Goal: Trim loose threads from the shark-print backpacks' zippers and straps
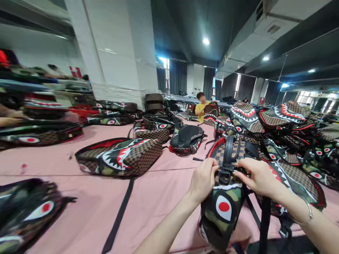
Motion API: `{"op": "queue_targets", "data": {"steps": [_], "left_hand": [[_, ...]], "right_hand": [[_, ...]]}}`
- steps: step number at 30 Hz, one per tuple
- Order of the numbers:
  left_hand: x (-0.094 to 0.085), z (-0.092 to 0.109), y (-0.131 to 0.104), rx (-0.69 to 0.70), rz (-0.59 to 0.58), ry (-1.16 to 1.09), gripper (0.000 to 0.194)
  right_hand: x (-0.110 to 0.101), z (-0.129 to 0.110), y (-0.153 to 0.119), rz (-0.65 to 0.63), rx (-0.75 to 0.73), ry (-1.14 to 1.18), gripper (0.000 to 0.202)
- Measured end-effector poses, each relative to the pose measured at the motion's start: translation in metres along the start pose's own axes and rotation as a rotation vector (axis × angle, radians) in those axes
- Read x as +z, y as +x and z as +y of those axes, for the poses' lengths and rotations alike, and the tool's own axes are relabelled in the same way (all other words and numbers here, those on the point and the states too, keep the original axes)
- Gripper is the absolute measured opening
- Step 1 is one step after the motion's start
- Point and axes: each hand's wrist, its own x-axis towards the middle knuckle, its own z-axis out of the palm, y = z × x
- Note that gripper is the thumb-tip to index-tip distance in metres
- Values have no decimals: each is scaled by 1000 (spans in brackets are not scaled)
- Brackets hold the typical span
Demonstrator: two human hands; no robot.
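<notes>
Clearly, two hands are at work on one backpack [224, 222], which stands near the table's front edge, right of centre, its one visible red-and-white eye [224, 207] facing the wearer; the left hand [202, 178] is mostly closed, thumb and fingers pinching the black strap [226, 168] on one side of a single buckle [225, 177], while the right hand [255, 174], with one bracelet [309, 211] at its wrist, has its fingers half curled and pinches the same strap on the other side, thumb and forefinger close together; on the pink table [159, 201] one checkered bag [132, 157] lies to the left, one black-backed bag [186, 137] behind, and one camouflage bag [29, 215] at the lower left corner; the heaped bags [286, 120] on the right overlap too much to count, and one person in yellow [200, 110] is beyond
</notes>
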Motion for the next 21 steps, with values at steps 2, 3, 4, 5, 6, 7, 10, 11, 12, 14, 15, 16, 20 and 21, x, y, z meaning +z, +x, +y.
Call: {"op": "queue_targets", "data": {"steps": [2, 3, 4, 5, 6, 7, 10, 11, 12, 14, 15, 16, 20, 21], "left_hand": [[2, -1, 0, -5, 15, -2, 12], [3, -1, 0, -8, 21, -6, 12], [3, -1, 0, -11, 25, -12, 12], [4, -1, 0, -14, 26, -19, 12], [5, 0, 0, -16, 26, -28, 12], [5, 1, 0, -19, 25, -39, 12], [3, 6, -1, -60, 46, -132, 13], [0, 6, -2, -88, 63, -206, 14], [-3, 5, -3, -121, 88, -309, 13], [-11, -7, -8, -201, 162, -585, 16], [-14, -17, -12, -245, 199, -728, 21], [-14, -31, -17, -302, 239, -850, 27], [12, -101, -53, -772, 219, -849, 49], [26, -115, -66, -949, 124, -727, 52]], "right_hand": [[0, 2, 4, -33, -18, -7, 15], [0, 2, 6, -46, -26, -11, 15], [0, 2, 8, -57, -34, -16, 15], [0, 1, 10, -65, -39, -20, 15], [0, 1, 11, -70, -45, -26, 15], [-1, 0, 12, -73, -50, -33, 15], [-1, -1, 13, -74, -64, -29, 15], [-1, 0, 12, -65, -67, -14, 15], [-1, 0, 10, -43, -64, 8, 15], [0, -1, 1, 42, -46, 71, 13], [2, -3, -4, 97, -32, 105, 13], [4, -6, -11, 148, -23, 135, 13], [26, -25, -42, 241, -57, 185, 21], [34, -29, -48, 244, -63, 171, 23]]}}
